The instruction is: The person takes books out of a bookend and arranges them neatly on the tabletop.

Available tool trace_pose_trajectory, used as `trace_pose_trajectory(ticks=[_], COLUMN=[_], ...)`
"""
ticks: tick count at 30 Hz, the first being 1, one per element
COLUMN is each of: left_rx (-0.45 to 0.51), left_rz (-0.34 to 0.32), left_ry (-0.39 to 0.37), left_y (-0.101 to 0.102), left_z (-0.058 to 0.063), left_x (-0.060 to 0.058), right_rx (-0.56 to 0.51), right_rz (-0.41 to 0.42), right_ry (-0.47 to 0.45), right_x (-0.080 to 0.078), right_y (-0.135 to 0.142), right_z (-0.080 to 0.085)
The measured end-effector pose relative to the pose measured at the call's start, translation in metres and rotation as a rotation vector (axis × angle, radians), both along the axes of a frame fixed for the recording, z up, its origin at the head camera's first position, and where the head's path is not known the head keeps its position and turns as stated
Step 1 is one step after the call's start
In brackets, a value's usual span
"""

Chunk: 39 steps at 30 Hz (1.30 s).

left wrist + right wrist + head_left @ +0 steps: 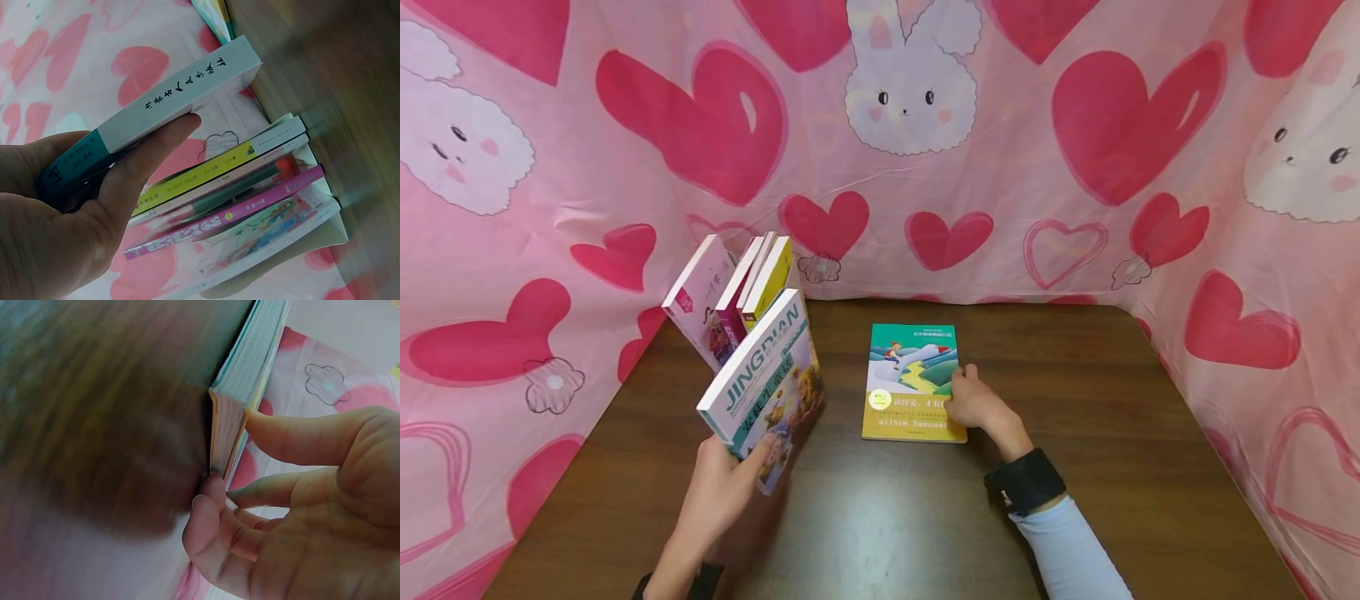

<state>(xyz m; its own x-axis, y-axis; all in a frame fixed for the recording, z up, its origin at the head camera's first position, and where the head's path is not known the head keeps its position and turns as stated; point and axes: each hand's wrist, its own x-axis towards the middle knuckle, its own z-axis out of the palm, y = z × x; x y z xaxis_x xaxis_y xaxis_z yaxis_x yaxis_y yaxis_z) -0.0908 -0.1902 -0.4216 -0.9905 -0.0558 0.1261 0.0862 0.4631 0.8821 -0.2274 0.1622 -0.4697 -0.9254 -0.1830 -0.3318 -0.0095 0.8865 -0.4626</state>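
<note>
My left hand point(722, 483) grips a thick white-and-teal book point(767, 392) with "JINGDIAN" on its cover, thumb on the front. The book is raised and tilted, in front of a row of standing books. In the left wrist view its white-and-teal spine point(169, 94) shows, the thumb lying along one side. A green-and-yellow book point(912, 367) lies flat on the table. At its right edge, my right hand point(985, 408) pinches it. The right wrist view shows the thumb point(294, 439) on the cover and curled fingertips at the page edge point(228, 428).
Several books stand in a row at the table's back left, among them a pink one point(696, 296), a yellow-spined one point(769, 283) and a magenta-spined one point(231, 215). The brown wooden table point(1075, 467) is bordered by a pink heart-patterned cloth point(925, 192) behind and at both sides.
</note>
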Motion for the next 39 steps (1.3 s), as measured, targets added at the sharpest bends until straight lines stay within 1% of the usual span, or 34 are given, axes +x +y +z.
trace_pose_trajectory(ticks=[4,11,17,22,28,33,36,39], left_rx=[-0.004,0.005,0.019,0.026,0.031,0.043,0.036,0.034], left_rz=[-0.025,-0.053,-0.068,-0.078,-0.101,-0.114,-0.123,-0.134], left_ry=[0.034,0.02,0.019,0.018,0.036,0.047,0.05,0.052], left_y=[0.002,0.006,0.007,0.009,0.01,0.01,0.01,0.011], left_z=[0.0,0.0,-0.002,-0.003,-0.003,-0.004,-0.005,-0.004], left_x=[-0.005,-0.013,-0.016,-0.019,-0.022,-0.024,-0.026,-0.028], right_rx=[-0.002,0.011,0.016,0.017,0.011,-0.001,0.002,-0.019], right_rz=[-0.007,-0.012,0.005,-0.001,0.001,0.026,0.046,0.058], right_ry=[-0.01,-0.021,-0.018,-0.016,-0.019,-0.032,-0.011,0.054], right_x=[0.0,-0.001,-0.001,-0.002,-0.001,0.001,0.003,0.005], right_y=[-0.001,-0.001,-0.001,-0.001,0.001,0.001,0.001,0.0], right_z=[0.001,0.0,0.002,0.001,0.001,0.007,0.012,0.019])
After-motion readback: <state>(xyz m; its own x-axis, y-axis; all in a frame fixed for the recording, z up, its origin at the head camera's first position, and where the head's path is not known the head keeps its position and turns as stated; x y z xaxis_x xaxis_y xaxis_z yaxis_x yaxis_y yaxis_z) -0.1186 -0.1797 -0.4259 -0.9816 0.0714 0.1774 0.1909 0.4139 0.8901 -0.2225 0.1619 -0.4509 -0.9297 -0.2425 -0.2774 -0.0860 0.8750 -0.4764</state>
